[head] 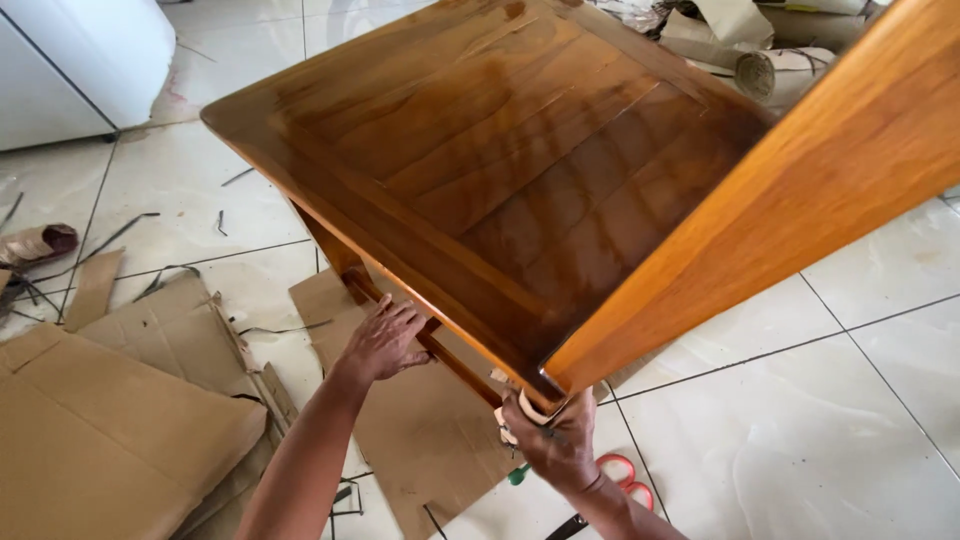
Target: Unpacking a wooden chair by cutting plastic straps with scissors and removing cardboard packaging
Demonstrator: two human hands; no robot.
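Nearest, right hand [555, 445] gripped the wooden table [500, 170] at its near corner; left hand [383, 340] lay open on the rail beneath. Cardboard [110, 420] covered the floor, so unwrapping looked nearly finished.

Both hands [385, 340] under wooden table [500, 170]

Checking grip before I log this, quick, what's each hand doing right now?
Left hand: open, fingers spread on the rail under the wooden table.
Right hand: closed at the table's near corner, apparently on pale wrapping.
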